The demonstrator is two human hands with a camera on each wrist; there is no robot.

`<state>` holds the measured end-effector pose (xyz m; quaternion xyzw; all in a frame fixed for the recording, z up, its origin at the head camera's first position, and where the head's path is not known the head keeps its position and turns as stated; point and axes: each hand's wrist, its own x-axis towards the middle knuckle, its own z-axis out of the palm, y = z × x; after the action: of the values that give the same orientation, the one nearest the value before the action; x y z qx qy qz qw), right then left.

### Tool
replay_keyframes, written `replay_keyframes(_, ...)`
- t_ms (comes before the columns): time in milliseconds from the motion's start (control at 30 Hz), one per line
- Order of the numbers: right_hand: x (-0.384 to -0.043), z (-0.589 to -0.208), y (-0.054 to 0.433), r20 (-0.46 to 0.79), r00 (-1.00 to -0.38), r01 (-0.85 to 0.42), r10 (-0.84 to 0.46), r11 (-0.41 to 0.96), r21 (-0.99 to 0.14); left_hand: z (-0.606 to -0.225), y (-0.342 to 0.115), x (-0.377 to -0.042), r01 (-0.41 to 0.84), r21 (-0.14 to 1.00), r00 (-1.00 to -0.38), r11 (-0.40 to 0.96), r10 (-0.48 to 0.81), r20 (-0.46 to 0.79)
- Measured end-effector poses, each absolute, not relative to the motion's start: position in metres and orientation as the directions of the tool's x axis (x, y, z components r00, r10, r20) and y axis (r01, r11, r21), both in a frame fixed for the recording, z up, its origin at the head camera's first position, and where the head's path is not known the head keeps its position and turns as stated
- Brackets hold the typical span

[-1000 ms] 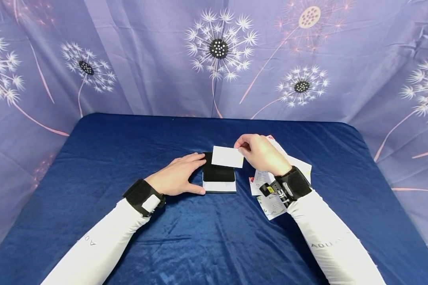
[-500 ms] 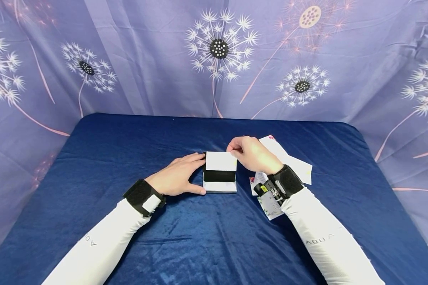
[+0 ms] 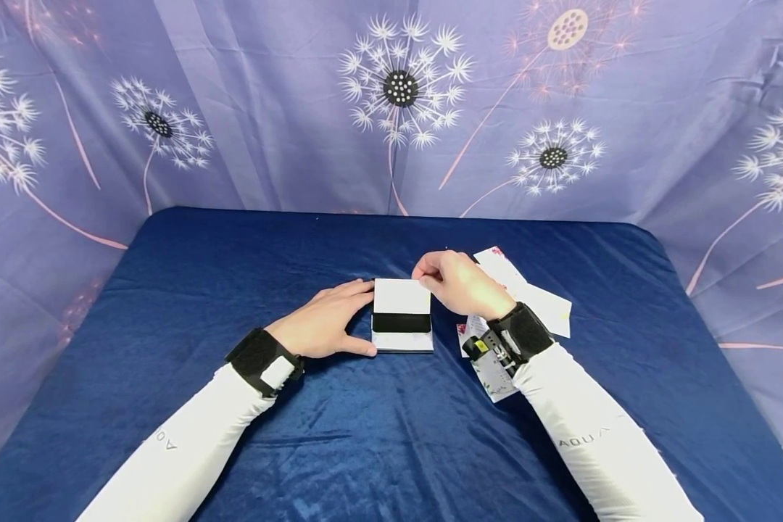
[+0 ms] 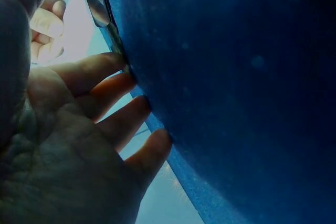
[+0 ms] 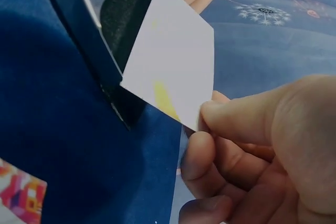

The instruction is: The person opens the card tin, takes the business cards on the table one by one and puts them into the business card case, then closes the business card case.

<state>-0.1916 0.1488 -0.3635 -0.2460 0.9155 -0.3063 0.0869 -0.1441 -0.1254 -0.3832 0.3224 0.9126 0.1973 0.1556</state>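
My right hand [image 3: 466,284] pinches a white card [image 3: 402,296] by its right far corner, between thumb and fingertips. In the right wrist view the card [image 5: 176,59] has a yellow mark near its lower edge and tilts over the dark inside of a card case. That case [image 3: 402,342] lies in mid-table with a black lining and a shiny silvery near part; the card hides its far part. My left hand [image 3: 320,322] rests at the case's left side, fingers straight and thumb by the near left corner. The left wrist view is dark, with the fingers [image 4: 123,121] spread.
Several printed cards [image 3: 548,310] lie overlapping on the blue cloth [image 3: 326,442] to the right, partly under my right hand and wrist. A purple curtain [image 3: 287,109] with dandelion prints hangs behind the table.
My right hand has brought the white card left and slightly nearer, from the case's upper right to squarely over its black lining. The left hand has stayed in place.
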Motion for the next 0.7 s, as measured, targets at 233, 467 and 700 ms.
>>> replay_keyframes(233,-0.19,-0.364,0.148,-0.043,-0.853,-0.386,-0.521,0.683,-0.619,-0.385,-0.126,-0.146,0.52,0.457,-0.748,0.721,0.643,-0.164)
replay_keyframes(467,-0.187,-0.368,0.149,-0.09,-0.831,-0.388,-0.549,0.687,-0.615,-0.385,-0.126,-0.145,0.519,0.458,-0.746,0.721,0.644,-0.168)
replay_keyframes(700,-0.181,-0.371,0.15,-0.153,-0.814,-0.365,-0.56,0.698,-0.615,-0.385,-0.125,-0.145,0.521,0.453,-0.742,0.724,0.646,-0.179)
